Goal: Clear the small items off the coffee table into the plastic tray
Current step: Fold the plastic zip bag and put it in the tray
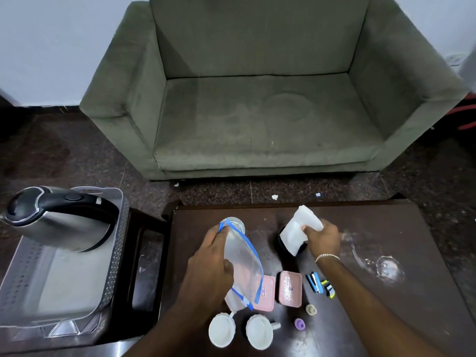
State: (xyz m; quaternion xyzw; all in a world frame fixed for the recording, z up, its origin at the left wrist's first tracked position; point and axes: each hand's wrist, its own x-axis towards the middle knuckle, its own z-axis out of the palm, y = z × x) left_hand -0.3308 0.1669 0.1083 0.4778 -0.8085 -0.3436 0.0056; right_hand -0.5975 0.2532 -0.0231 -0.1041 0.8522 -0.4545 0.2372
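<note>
My left hand (210,266) grips a clear zip bag (243,261) with a blue seal, lifted over the dark coffee table (412,228). My right hand (323,238) holds a white folded packet (300,229) above a black cup (282,243). A glass (238,224) stands behind the bag. Near the front edge lie two pink boxes (290,288), two white cups (258,333), a blue stapler (315,282), a yellow-black item (329,288), a purple piece (299,324) and a small cream piece (311,309). The plastic tray (113,266) sits to the left on a side table, with a steel kettle (56,219) in it.
A green sofa (257,99) faces the table across a dark speckled floor. White smudges and a clear glass dish (386,269) mark the table's right part. Scraps lie on the floor by the sofa.
</note>
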